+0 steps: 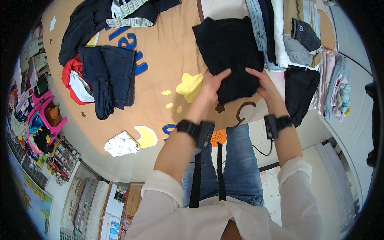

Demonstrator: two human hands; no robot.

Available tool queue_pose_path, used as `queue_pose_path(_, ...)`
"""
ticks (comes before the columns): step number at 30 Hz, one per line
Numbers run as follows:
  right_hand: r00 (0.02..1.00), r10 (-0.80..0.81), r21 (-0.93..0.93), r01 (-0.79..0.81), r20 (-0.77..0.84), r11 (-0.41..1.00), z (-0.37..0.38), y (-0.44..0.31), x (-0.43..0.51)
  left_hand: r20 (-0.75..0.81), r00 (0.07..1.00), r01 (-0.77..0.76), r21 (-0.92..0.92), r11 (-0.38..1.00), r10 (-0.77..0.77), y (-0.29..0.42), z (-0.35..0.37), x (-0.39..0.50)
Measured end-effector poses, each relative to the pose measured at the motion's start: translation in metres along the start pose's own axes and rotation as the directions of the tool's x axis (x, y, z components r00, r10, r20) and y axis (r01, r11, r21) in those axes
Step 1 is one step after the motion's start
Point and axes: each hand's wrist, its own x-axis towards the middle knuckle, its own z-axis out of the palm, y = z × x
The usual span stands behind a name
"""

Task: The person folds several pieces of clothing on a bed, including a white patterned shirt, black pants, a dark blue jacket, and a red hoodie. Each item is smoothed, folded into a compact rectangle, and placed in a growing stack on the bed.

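A black folded garment (231,48) lies over the tan printed bedsheet (165,60) in front of me. My left hand (211,85) grips its lower left edge, thumb on top and fingers hidden underneath. On the lower right edge my right hand (264,82) has the same hold, its thumb pointing inward. Right of the garment are folded light-blue jeans (258,33), dark and white folded clothes, a grey knit item (305,34) and black trousers (300,93). At the left lie dark navy trousers (117,75) beside a red and white garment (73,79).
A black garment with striped trim (87,27) lies at the upper left. A white patterned folded cloth (122,144) sits at the bed's near left corner. Pastel clothes (336,87) are stacked at the far right. A pink chair (55,120) stands beyond the bed.
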Motion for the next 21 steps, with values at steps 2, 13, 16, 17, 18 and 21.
queue_pose_path(2,0.997,0.041,-0.015,-0.04,0.058,0.999,-0.001,-0.009,-0.038,-0.014,1.0,0.0,-0.019,1.0,0.0,-0.01,0.004,-0.044)
queue_pose_path(13,0.896,0.443,-0.079,-0.439,0.04,0.895,0.049,-0.079,-0.205,0.139,0.868,0.494,-0.142,0.857,-0.477,0.021,0.036,-0.218)
queue_pose_path(16,0.984,0.167,-0.1,-0.16,0.062,0.982,0.064,-0.106,-0.18,0.116,0.972,0.208,-0.023,0.978,-0.204,0.054,0.048,-0.186)
queue_pose_path(17,0.993,0.073,-0.11,-0.063,0.091,0.992,0.067,-0.115,-0.166,0.147,0.989,-0.003,0.021,1.0,0.0,0.067,0.051,-0.168)
queue_pose_path(18,0.988,-0.03,-0.097,0.045,0.153,0.994,0.069,-0.123,-0.15,0.15,0.975,-0.176,0.083,0.981,0.162,0.082,0.055,-0.151)
queue_pose_path(21,0.972,-0.148,-0.032,0.156,0.181,0.987,0.076,-0.142,-0.083,0.155,0.895,-0.441,0.172,0.881,0.418,0.126,0.057,-0.095)
